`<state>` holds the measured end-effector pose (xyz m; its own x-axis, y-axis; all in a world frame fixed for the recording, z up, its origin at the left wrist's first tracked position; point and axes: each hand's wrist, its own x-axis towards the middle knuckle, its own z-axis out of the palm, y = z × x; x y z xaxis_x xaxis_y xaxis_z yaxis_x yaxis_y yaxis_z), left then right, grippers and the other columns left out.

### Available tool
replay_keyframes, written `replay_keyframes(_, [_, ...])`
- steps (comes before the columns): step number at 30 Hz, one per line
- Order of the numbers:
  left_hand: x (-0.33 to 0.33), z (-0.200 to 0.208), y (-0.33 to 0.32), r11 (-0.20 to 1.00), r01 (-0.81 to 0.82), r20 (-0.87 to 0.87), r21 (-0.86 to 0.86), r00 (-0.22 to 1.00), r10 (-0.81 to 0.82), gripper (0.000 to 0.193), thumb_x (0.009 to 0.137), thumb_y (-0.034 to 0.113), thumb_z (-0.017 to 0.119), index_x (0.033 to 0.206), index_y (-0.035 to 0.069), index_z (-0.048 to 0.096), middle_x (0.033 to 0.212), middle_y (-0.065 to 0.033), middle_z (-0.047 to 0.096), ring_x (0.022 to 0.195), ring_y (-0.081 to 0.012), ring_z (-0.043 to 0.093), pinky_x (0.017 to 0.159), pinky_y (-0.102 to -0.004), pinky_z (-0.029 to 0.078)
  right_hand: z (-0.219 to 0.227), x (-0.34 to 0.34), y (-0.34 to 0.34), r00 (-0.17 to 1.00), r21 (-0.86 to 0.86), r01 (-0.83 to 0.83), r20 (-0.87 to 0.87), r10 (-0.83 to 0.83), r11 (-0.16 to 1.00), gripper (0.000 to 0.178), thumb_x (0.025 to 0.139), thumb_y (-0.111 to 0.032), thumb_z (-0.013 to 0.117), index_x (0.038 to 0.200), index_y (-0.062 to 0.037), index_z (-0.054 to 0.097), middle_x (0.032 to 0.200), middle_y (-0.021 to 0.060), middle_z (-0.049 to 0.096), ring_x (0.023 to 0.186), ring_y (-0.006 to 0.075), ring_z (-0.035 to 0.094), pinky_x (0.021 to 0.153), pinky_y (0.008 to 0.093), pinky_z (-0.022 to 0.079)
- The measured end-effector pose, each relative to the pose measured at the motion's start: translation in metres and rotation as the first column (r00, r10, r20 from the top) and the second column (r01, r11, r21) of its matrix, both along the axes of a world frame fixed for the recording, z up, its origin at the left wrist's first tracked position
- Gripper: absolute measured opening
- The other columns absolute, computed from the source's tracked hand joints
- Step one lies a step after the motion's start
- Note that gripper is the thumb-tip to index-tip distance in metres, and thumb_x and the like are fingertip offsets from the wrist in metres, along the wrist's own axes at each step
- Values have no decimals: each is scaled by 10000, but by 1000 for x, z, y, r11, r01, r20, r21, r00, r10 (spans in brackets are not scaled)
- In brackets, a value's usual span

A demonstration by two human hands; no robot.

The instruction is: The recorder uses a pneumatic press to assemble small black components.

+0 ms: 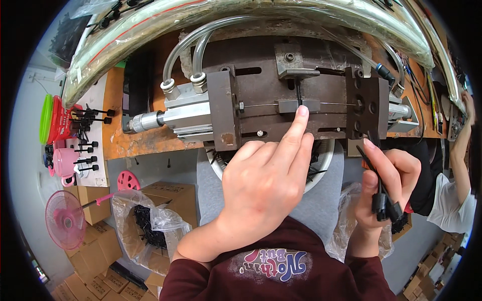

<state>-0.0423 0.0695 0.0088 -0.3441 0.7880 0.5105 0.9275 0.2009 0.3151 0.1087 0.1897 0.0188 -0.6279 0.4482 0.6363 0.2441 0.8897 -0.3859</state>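
My left hand reaches over a dark metal fixture. Its index finger is stretched out, its tip at the lower end of a thin black rod that lies across a small grey block. Nothing shows in that hand's grasp, though its thumb is hidden. On the right, below the fixture's right-hand block, my right hand is closed round black plastic rods with thick knobbed ends. Their thin ends point up toward the fixture and the knobs hang below the fingers; exactly how many is unclear.
Air cylinders with clear hoses flank the fixture on a wooden bench. A white tub of black rods sits beneath. Pink fan, cartons and lined boxes stand left; another person is at the right.
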Motion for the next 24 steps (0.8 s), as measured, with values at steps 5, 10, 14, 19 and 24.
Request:
replay_keyframes(5, [1,4,0,1000,-2,10,-31,1000,3,207,724,19,696,928,48,718,1164,-72,692,604,-138,626,593,-254,470,3,-5,-4,998,18,23,-51,-22,1000,248,832,-121,742,1078,-87,739,965,56,507,858,164,546,710,245,478])
replay_keyframes(10, [1,5,-1,999,-8,28,-50,1000,10,211,734,33,709,944,48,718,1162,-68,693,607,-140,628,581,-254,460,-4,1,-4,988,56,80,-137,-72,995,262,778,-17,774,1033,-35,716,984,94,625,831,190,616,712,279,515])
replay_keyframes(14, [-2,12,-6,998,55,173,-29,984,-49,321,702,67,771,1019,54,724,1148,-89,695,687,-162,674,609,-259,502,0,-1,-4,997,136,-15,-78,25,991,258,769,40,759,1018,8,701,1033,151,670,823,227,665,678,301,547])
replay_keyframes(19, [6,16,-19,882,318,472,348,753,-458,382,683,52,817,1052,27,723,994,-116,720,775,-208,705,654,-295,577,0,-4,-13,988,146,-152,54,145,978,318,730,9,743,1046,27,722,1071,153,661,837,238,672,676,301,566])
replay_keyframes(24, [10,21,-19,937,201,418,285,853,-311,376,671,1,803,1037,18,721,1011,-115,698,795,-220,687,648,-295,559,-7,-12,-12,996,156,-67,-44,75,986,327,720,56,765,1042,11,729,1050,128,659,845,216,668,706,278,561])
